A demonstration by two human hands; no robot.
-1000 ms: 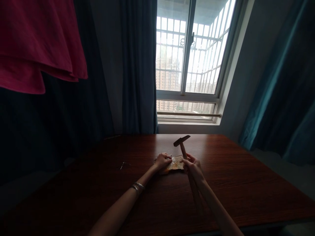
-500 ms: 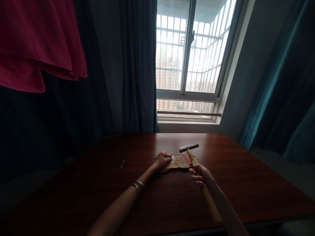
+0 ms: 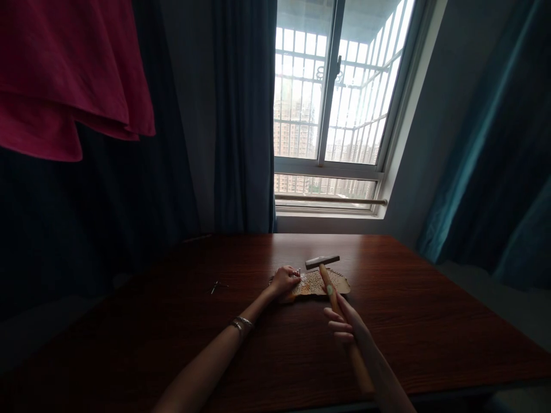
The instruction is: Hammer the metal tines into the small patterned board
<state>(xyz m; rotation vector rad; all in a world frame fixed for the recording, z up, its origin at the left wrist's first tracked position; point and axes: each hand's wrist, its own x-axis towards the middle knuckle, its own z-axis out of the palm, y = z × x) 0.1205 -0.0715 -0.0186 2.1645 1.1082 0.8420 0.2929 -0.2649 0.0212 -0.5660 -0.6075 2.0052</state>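
My left hand (image 3: 284, 281) rests on the left end of a thin patterned board (image 3: 338, 283) that lies on the table. Between its pinched fingertips a small nail (image 3: 299, 272) stands upright. My right hand (image 3: 345, 322) is wrapped round the wooden handle of a hammer (image 3: 322, 263). The hammer's metal head hangs over the board, just right of the nail and apart from it. Dark dots cover the board's face, and its near edge looks uneven. My left hand hides the board's left end.
A few loose nails (image 3: 214, 287) lie to the left on the brown wooden table (image 3: 172, 338). A barred window (image 3: 327, 115) and blue curtains (image 3: 243, 115) are behind the table. A pink cloth (image 3: 73, 74) hangs at the upper left.
The hammer has moved left, bringing its head closer to the nail. My right hand has shifted slightly left with it. My left hand stays in place.
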